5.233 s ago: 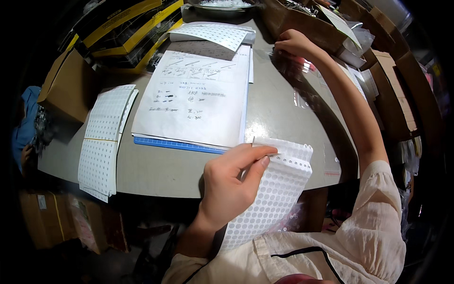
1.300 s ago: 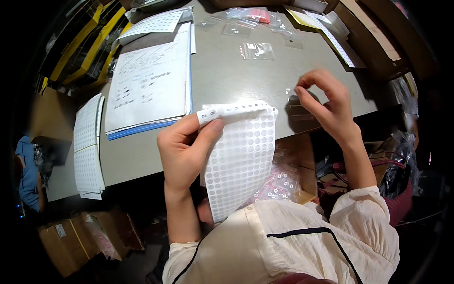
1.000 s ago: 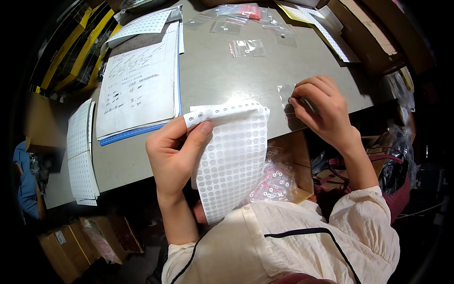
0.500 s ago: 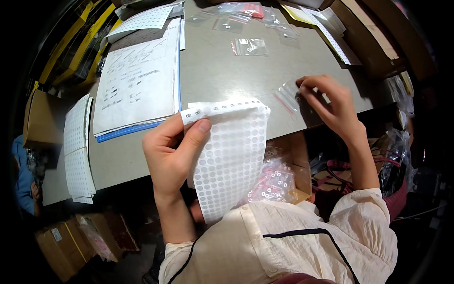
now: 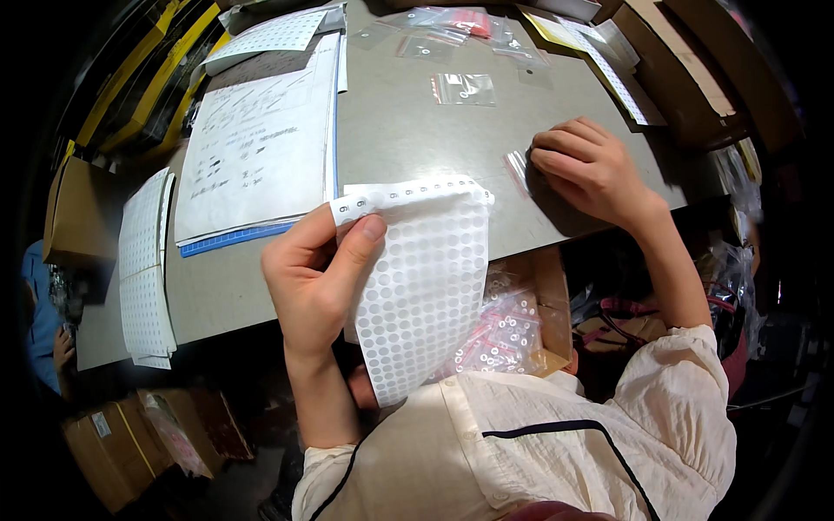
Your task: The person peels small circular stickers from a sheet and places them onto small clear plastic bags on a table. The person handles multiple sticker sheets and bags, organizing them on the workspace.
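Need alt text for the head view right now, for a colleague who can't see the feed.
A person's left hand holds up a sheet of round white stickers by its top edge, while the right hand presses a small clear zip bag flat on the grey table. A paper form on a blue-edged board lies to the left, and an open box of red-topped bags sits below the table edge.

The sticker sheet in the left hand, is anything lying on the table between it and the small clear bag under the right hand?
Nothing visible does. The sticker sheet hangs from the left hand at the table's near edge, and bare grey tabletop runs from its top right corner to the small clear bag pressed under the right hand.
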Demonstrator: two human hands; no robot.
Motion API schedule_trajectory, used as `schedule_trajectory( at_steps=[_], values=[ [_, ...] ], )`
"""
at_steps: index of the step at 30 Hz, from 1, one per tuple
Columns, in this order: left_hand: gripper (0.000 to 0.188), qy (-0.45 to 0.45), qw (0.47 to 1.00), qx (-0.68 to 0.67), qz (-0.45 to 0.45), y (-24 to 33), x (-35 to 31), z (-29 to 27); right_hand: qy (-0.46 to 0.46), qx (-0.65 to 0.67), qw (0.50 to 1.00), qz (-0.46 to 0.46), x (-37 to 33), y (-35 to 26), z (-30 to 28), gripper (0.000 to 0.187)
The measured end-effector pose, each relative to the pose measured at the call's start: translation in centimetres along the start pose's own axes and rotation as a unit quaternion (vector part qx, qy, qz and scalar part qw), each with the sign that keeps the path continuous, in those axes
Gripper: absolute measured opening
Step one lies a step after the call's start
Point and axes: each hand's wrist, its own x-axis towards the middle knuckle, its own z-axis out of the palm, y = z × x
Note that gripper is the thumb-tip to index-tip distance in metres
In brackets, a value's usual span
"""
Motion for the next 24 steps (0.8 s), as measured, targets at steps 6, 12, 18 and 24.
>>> schedule_trajectory(
  at_steps=[6, 12, 18, 24],
  values=[
    [0.020, -0.003, 0.999, -0.035, -0.012, 0.4, -0.2, 0.2, -0.057, 0.188, 0.976, 0.090, -1.0, -0.1, -2.2, 0.028],
    [0.023, -0.013, 0.998, -0.063, -0.016, 0.3, -0.1, -0.3, -0.107, 0.289, 0.948, 0.079, -1.7, -5.0, -4.2, 0.026],
    [0.022, -0.011, 0.997, -0.074, -0.008, 0.2, -0.1, -0.5, -0.003, 0.433, 0.901, 0.039, 0.6, -6.4, -4.6, 0.014],
    [0.021, -0.023, 0.995, -0.089, -0.023, 0.0, -0.1, -0.2, 0.075, 0.254, 0.964, 0.009, 5.8, -6.9, -2.7, 0.028]
  ],
)
